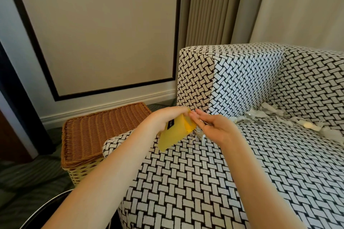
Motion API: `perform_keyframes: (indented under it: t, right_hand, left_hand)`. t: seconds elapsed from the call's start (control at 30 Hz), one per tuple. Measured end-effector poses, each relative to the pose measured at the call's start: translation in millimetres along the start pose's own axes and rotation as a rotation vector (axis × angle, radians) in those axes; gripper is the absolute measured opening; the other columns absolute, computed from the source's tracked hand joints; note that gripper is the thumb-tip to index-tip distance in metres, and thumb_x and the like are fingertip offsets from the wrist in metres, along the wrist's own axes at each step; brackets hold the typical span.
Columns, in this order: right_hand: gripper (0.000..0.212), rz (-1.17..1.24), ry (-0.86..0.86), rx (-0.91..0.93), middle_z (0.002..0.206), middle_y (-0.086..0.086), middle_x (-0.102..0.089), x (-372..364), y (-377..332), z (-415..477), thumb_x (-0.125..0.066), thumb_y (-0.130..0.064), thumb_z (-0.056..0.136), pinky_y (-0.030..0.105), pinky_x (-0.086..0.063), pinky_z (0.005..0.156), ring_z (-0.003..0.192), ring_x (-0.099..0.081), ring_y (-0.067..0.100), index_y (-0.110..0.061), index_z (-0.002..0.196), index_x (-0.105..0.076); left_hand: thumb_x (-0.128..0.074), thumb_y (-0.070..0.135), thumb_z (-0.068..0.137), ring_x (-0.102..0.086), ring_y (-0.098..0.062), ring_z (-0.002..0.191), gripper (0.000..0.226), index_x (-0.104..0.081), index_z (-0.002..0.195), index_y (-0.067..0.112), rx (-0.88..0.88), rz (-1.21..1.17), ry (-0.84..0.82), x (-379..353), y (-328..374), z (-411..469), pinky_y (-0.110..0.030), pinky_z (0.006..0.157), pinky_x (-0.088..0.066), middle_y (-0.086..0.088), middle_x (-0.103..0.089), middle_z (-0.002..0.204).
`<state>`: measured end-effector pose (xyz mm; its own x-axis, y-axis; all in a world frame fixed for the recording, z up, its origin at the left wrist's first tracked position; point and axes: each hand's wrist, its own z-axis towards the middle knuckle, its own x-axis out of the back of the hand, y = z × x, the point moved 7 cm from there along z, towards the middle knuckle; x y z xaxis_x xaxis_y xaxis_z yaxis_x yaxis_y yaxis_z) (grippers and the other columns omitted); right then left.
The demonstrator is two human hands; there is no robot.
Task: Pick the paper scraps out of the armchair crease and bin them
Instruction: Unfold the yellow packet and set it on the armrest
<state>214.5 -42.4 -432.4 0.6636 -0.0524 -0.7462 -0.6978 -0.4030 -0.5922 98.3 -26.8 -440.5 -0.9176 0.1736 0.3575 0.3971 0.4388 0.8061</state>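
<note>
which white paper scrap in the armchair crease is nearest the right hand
The small white shredded paper tuft directly under the right hand, beside the yellow paper bag; the other scraps lie farther along the crease.

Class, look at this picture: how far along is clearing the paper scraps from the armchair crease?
Done: nothing shows as binned. In hand: the left hand grips a yellow pouch, and the right hand reaches to its mouth, over a few scraps. Left: many scraps lie along the crease.
</note>
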Motion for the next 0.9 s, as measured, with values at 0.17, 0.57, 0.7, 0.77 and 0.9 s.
perform_keyframes:
  t: [0.17,0.57,0.7,0.77,0.9]
  right_hand:
    - [0.041,-0.231,-0.064,0.024,0.132,0.028,-0.044,-10,-5,-3,-0.033,0.016,0.089,0.038,-0.041,0.099,0.12,-0.05,0.035,0.016,0.131,-0.033]
    - [0.053,-0.265,-0.045,-0.095,0.134,0.03,-0.037,-6,3,4,-0.028,0.018,0.085,0.038,-0.055,0.075,0.114,-0.051,0.034,0.011,0.137,-0.021]
    - [0.062,-0.23,-0.061,-0.133,0.141,0.031,-0.029,-5,3,3,-0.027,0.015,0.085,0.046,-0.045,0.095,0.121,-0.046,0.038,0.005,0.143,-0.009]
    - [0.065,-0.222,-0.075,-0.158,0.142,0.031,-0.028,-4,4,4,-0.026,0.015,0.084,0.046,-0.039,0.102,0.121,-0.046,0.038,0.002,0.145,-0.007]
    - [0.063,-0.195,-0.119,-0.156,0.137,0.033,-0.032,-7,2,3,-0.025,0.016,0.084,0.047,-0.037,0.105,0.118,-0.047,0.041,0.005,0.144,-0.008]
  left_hand:
    - [-0.051,0.027,0.062,-0.05,-0.026,0.095,0.039,-0.055,0.098,0.014,-0.06,-0.056,-0.029,-5,8,4,-0.04,0.099,-0.042,-0.009,-0.054,0.1]
    - [-0.042,0.017,0.083,-0.042,-0.02,0.07,0.015,-0.05,0.071,0.017,-0.085,-0.047,-0.099,-18,11,0,-0.031,0.074,-0.037,-0.004,-0.046,0.072]
    - [-0.042,0.019,0.083,-0.039,-0.018,0.068,0.013,-0.045,0.071,0.017,-0.067,-0.036,-0.088,-18,9,0,-0.03,0.07,-0.036,-0.003,-0.042,0.072]
    - [-0.042,0.02,0.083,-0.04,-0.017,0.068,0.012,-0.044,0.071,0.018,-0.055,-0.05,-0.086,-17,9,1,-0.03,0.07,-0.036,-0.003,-0.041,0.072]
    - [-0.043,0.022,0.084,-0.041,-0.017,0.064,0.014,-0.046,0.072,0.016,-0.032,-0.031,-0.083,-14,8,-1,-0.027,0.063,-0.037,-0.003,-0.042,0.069]
